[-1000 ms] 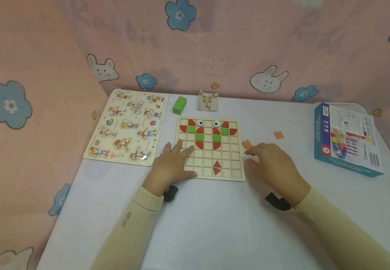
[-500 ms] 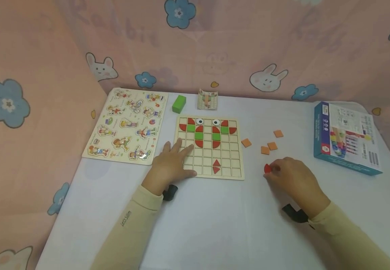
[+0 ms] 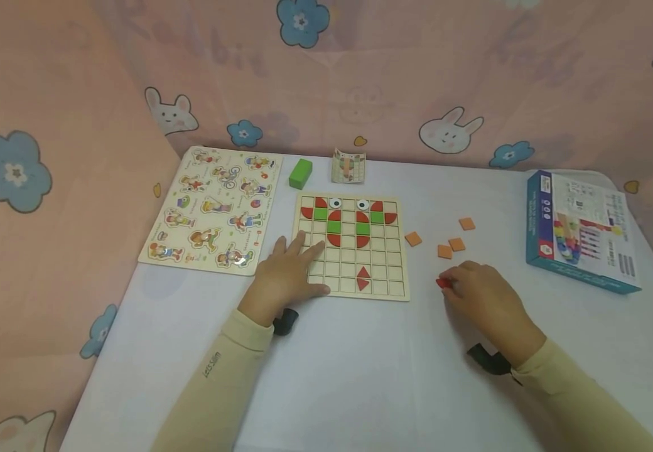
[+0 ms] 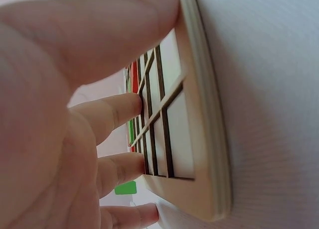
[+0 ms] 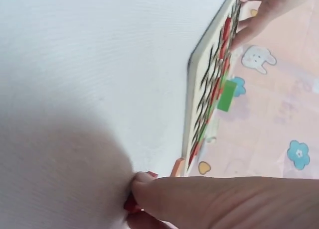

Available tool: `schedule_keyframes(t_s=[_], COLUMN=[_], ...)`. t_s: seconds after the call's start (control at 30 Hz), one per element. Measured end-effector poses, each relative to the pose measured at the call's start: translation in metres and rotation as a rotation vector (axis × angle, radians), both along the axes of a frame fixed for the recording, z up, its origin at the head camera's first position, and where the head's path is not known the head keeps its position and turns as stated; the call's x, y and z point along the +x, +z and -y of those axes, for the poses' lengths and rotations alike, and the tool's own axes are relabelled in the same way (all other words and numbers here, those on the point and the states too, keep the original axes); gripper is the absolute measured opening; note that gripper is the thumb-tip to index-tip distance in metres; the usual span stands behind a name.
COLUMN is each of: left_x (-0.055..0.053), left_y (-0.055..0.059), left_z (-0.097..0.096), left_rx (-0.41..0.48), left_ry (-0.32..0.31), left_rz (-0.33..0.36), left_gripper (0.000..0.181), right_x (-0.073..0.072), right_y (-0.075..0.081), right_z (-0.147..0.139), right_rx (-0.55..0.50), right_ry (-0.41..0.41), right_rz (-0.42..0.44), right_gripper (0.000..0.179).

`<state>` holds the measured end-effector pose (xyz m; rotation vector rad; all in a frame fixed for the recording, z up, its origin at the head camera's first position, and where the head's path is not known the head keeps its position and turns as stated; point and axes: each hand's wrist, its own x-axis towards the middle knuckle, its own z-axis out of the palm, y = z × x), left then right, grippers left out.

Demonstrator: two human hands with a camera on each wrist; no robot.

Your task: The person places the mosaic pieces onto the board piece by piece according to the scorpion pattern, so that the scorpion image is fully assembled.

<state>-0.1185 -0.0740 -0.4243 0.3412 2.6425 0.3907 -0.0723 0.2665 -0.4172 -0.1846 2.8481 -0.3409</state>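
My left hand (image 3: 282, 277) rests spread on the left edge of a wooden grid board (image 3: 349, 271); in the left wrist view its thumb and fingers (image 4: 119, 112) touch the frame and cells. Red quarter-round tiles, green squares (image 3: 333, 227) and two eye tiles (image 3: 334, 204) sit in the upper cells, with two red triangles (image 3: 363, 272) lower down. To the right of the board, my right hand (image 3: 487, 301) pinches a small red piece (image 3: 442, 283) between thumb and fingers, low over the table. Its shape is mostly hidden, in the right wrist view too.
Several orange square tiles (image 3: 444, 252) lie between the board and a boxed toy set (image 3: 583, 232). A picture puzzle board (image 3: 213, 213) lies at the left. Behind the grid board are a green block (image 3: 301, 174) and a curled pattern card (image 3: 348, 167).
My right hand has drawn back from the orange tiles toward me and to the right, and now a red piece shows in its fingers. The left hand has stayed put.
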Motion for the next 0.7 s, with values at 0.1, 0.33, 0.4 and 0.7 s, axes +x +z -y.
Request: schedule_keyframes(t_s=[0.1, 0.33, 0.4, 0.7], left_x=[0.0, 0.001, 0.0, 0.0], left_y=[0.001, 0.001, 0.001, -0.001], left_z=[0.0, 0.0, 0.0, 0.0], left_rx=[-0.001, 0.0, 0.0, 0.0], left_ry=[0.002, 0.004, 0.006, -0.002], left_rz=[0.003, -0.006, -0.007, -0.004], left_gripper=[0.093, 0.093, 0.093, 0.093], right_x=[0.001, -0.008, -0.014, -0.032], right_y=[0.0, 0.003, 0.005, 0.008], right_z=[0.003, 0.012, 0.021, 0.089], right_rx=[0.023, 0.043, 0.027, -0.088], right_ry=[0.023, 0.072, 0.086, 0.197], right_rz=[-0.047, -0.061, -0.068, -0.171], right_gripper=[0.026, 0.022, 0.023, 0.017])
